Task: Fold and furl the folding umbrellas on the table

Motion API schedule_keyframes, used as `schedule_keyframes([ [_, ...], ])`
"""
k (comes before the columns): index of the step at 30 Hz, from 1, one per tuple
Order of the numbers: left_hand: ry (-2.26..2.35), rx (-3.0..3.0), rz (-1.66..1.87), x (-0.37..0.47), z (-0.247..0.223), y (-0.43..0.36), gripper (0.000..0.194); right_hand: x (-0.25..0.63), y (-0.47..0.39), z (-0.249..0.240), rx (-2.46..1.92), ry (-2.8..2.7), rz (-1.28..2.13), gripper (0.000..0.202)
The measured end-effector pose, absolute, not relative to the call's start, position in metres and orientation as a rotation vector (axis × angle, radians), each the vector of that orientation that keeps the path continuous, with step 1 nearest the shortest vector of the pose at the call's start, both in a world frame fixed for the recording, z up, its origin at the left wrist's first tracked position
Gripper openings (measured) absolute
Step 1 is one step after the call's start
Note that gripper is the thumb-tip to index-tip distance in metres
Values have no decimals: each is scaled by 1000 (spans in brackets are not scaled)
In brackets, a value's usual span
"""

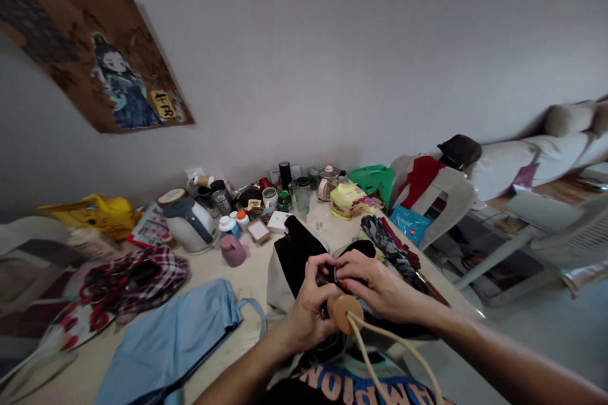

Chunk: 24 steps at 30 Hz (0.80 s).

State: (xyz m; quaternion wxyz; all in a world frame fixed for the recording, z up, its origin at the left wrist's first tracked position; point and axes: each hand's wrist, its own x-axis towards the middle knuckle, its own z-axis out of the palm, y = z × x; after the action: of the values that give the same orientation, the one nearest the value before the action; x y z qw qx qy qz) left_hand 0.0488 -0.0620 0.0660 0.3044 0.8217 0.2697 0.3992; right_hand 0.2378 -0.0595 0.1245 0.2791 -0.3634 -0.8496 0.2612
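Note:
Both hands meet over a black and light grey cloth item (301,250) at the front of the table. My left hand (313,304) is curled, its fingers wrapped round a dark part beside a round wooden piece (345,313) with a pale cord looped from it. From the right, my right hand (368,275) reaches in with bent fingers pressed together on the same dark part. What lies between the fingertips is small and partly hidden. A folded blue umbrella (180,329) lies to the left of the hands.
Along the wall side of the table (247,275) stand a kettle (187,221), a pink cup (232,250), bottles and jars. Checked cloth (156,278) lies left; a camouflage-patterned item (392,250) and a blue packet (411,224) lie right. A white chair (446,193) stands beyond.

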Motion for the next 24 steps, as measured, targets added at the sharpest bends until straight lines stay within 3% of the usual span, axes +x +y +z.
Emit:
schedule_keyframes([
  [4,674,2054,1202,54,65,-58,21,235,-73,116,-986,-2166,788,26],
  [9,833,1946,1270,69,57,-50,88,234,-74,97,-1112,-2109,951,47],
  [12,875,1945,1180,78,48,-41,102,226,-61,72,-1208,-1943,963,55],
  [17,837,1842,1082,81,30,-25,126,222,-37,36,-1060,-1814,875,47],
  [21,890,1727,1025,83,10,-20,137,223,-30,19,-1018,-1803,900,21],
  [24,788,1701,908,78,6,-18,142,221,-32,8,-1060,-1779,798,25],
])
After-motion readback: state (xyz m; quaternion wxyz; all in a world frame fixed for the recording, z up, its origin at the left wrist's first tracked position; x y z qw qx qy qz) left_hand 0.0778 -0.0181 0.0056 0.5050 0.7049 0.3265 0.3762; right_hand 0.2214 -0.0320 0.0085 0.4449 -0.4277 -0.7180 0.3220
